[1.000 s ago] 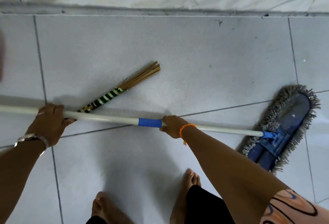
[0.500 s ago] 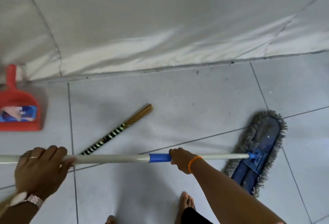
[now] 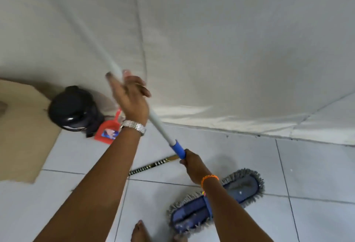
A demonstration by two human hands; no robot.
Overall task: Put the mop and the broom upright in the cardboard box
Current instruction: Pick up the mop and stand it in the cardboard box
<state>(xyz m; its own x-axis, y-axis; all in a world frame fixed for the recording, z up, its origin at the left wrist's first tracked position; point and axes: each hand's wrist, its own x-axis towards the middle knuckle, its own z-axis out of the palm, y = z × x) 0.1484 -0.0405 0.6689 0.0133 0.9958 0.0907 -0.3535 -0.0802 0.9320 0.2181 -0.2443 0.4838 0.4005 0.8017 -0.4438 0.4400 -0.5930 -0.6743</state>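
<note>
While the mop [image 3: 215, 201] tilts steeply, the right hand [image 3: 194, 165] grips its pole below the blue collar. The left hand [image 3: 132, 97] is higher up, fingers apparently loosened around the pole. The broom [image 3: 151, 166] lies on the floor.

black bin [image 3: 74, 108] by wall | red dustpan [image 3: 109, 129] just beside it | grey tiled floor [image 3: 249, 165]

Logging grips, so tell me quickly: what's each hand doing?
Left hand: loosely around the mop handle, fingers partly open.
Right hand: closed on the mop handle.
</note>
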